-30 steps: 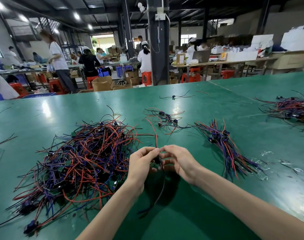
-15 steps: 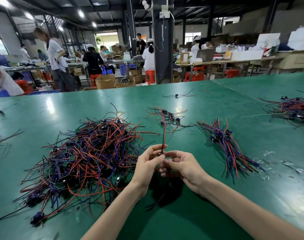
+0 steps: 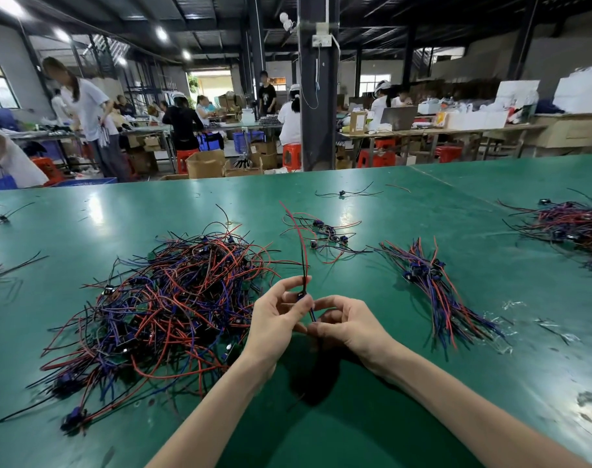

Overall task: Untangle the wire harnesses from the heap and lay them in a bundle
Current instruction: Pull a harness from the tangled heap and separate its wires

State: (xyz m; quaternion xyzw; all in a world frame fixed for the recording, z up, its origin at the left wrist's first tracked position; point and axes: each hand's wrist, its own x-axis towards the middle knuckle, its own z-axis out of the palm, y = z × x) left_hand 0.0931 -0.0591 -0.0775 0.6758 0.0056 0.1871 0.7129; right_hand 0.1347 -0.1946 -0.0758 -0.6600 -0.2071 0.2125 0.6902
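My left hand (image 3: 274, 319) and right hand (image 3: 348, 327) meet just above the glossy green tabletop (image 3: 355, 417), both closed on one thin red-and-black wire harness (image 3: 301, 251). My left thumb and fingers pinch its small dark connector. My right thumb and forefinger curl round the short wire end that hangs below. The harness's long red and black leads rise straight up and away from my fingers, free of the rest.

The big tangled heap of red, blue and black wire harnesses (image 3: 166, 298) lies on the tabletop just left of my left hand, its nearest strands close to my wrist. The straight bundle of red and blue harnesses (image 3: 433, 282) lies to the right of my right hand, apart from it. A small loose cluster of harnesses (image 3: 325, 234) sits beyond my fingertips.

Further off, a brown cardboard box (image 3: 357, 122) bears a white label, too small to read.
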